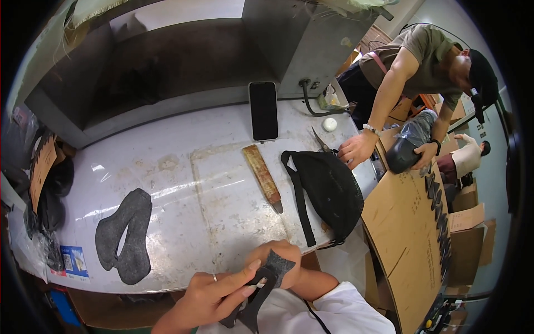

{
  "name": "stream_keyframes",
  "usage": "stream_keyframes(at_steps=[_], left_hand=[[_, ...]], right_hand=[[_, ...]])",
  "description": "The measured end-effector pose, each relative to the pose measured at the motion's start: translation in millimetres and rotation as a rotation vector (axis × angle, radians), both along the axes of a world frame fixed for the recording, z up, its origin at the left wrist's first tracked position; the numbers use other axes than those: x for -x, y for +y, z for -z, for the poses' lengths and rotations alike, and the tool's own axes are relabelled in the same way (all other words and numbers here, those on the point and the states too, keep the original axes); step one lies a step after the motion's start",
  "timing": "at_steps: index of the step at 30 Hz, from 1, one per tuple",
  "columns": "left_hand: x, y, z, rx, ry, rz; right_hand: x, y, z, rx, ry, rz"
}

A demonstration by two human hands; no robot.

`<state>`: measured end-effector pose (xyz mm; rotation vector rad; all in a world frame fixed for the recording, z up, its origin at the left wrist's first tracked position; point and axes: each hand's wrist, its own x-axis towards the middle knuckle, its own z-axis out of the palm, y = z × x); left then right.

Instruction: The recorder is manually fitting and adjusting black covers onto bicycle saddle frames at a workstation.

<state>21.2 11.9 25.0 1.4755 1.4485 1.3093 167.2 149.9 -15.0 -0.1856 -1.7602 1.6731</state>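
Close to my body, at the table's near edge, I hold a dark grey felt-like piece [280, 269] with a flared end and darker strips running down from it. My left hand [225, 289], with a ring on one finger, pinches the piece between thumb and fingers. Behind the flared end, my right hand [286, 250] is wrapped round the same piece; most of its fingers are hidden. On the table to the left lies a similar dark grey felt-like piece [137, 245], two curved lobes with a narrow gap between them.
Ahead on the white table [172, 195] lie a worn brown-handled blade [261, 177], a phone [263, 111] and a black waist bag [328, 192]. Scissors [320, 140] lie beside a co-worker's hand [359, 149]. Cardboard boxes [411, 234] stand right; a grey metal housing [183, 61] stands behind.
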Motion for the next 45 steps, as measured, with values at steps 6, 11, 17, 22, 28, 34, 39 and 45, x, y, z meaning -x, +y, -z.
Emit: stream_keyframes(at_steps=[6, 11, 17, 22, 28, 34, 39, 45], left_hand=[[15.6, -0.7, -12.6, 0.312, -0.356, 0.109], [18.8, -16.9, 4.1, 0.087, -0.16, 0.03], [13.6, -12.0, 1.3, 0.177, -0.233, -0.033], [16.9, -9.0, -0.4, 0.122, -0.171, 0.047], [18.2, -6.6, -8.2, 0.194, -0.15, 0.107], [7.2, -7.4, -9.2, 0.187, -0.121, -0.002], [13.2, -10.7, -3.9, 0.191, -0.204, 0.061], [7.7, -17.4, 7.3, 0.131, -0.268, -0.037]], right_hand=[[-8.9, -2.3, 19.0, 0.675, 0.312, -0.266], [-4.9, 6.1, 3.0, 0.71, -0.163, -0.469], [2.1, 5.4, 4.9, 0.732, -0.263, -0.476], [1.5, 6.2, 12.1, 0.676, -0.264, -0.493], [-5.4, -9.3, 18.1, 0.853, -0.096, -0.277], [3.4, 0.7, 5.7, 0.65, -0.201, -0.389], [-3.3, 7.8, -1.2, 0.876, -0.094, -0.453], [6.2, -14.4, 24.4, 0.895, -0.161, -0.56]])
